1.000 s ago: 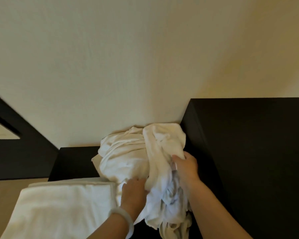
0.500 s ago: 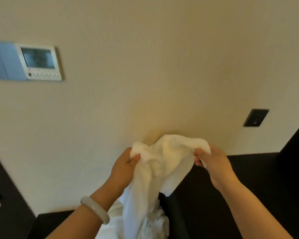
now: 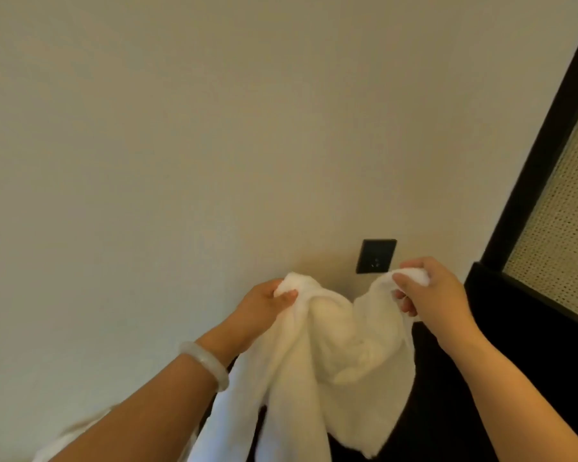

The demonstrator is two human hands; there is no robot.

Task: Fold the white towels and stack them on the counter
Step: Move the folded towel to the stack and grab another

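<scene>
Left grip [image 3: 261,308], right grip [image 3: 431,295] on one white towel [image 3: 341,348]

Located relative to wall plate [image 3: 376,256]: towel [image 3: 341,355] directly below, left hand [image 3: 261,305] lower left, right hand [image 3: 431,295] lower right, framed panel [image 3: 561,221] far right.

Lower end of the towel [image 3: 331,361] past the bottom edge; blurred white cloth [image 3: 72,434] lower left.

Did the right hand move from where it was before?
Yes. The right hand, pinching the white towel, was below-left of the black wall socket; now it sits to the socket's right, higher up.
</scene>
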